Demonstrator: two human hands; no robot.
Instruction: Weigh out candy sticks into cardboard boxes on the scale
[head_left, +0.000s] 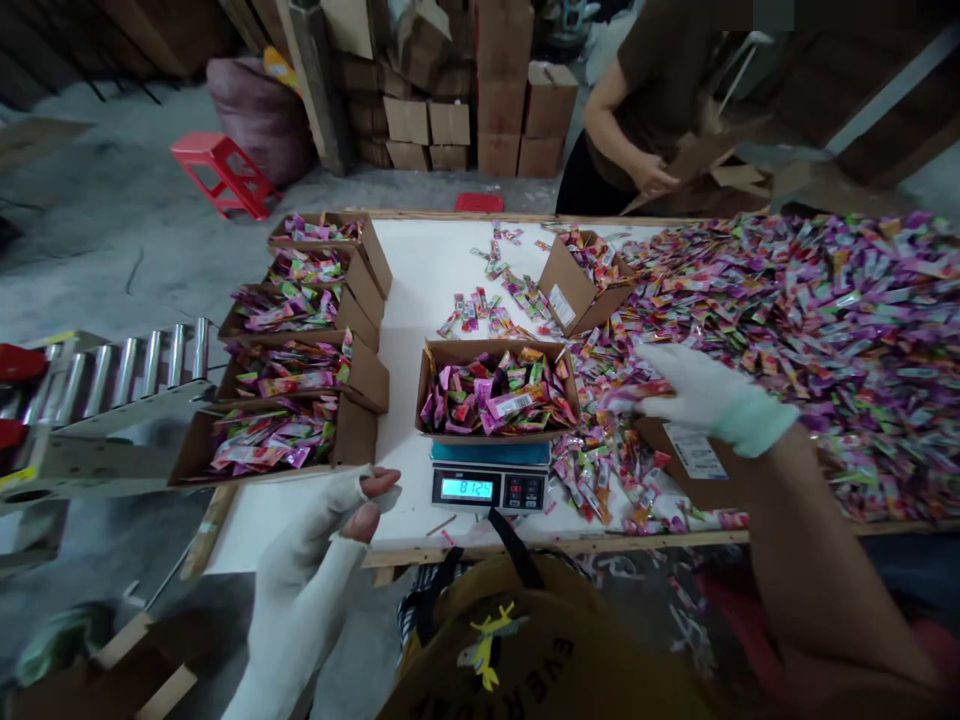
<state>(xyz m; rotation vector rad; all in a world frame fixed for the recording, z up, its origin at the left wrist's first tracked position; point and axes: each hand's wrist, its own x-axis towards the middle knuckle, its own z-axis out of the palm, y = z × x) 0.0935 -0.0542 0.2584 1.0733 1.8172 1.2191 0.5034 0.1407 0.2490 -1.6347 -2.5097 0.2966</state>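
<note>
An open carton [495,437] full of small wrapped sachets [514,403] sits on a digital scale [487,488], whose lit display seems to read 8125. My left hand [330,540], in a white glove with bare fingertips, is held in front of the table edge, left of the scale. Its thumb and finger are apart with nothing between them. To the right of the carton, my right hand [694,385], also gloved, is over the loose pile, slightly blurred. Its fingers are closed on a few sachets [637,393]. Below that wrist lies a labelled carton [694,465], partly hidden by my forearm.
Several filled cartons [364,370] line the table's left side, beside a roller conveyor [127,375]. Another filled carton [574,290] stands tilted behind the scale. A large sachet heap [787,300] covers the right side. Across the table, a person [637,120] handles cardboard. A red stool [225,170] stands behind.
</note>
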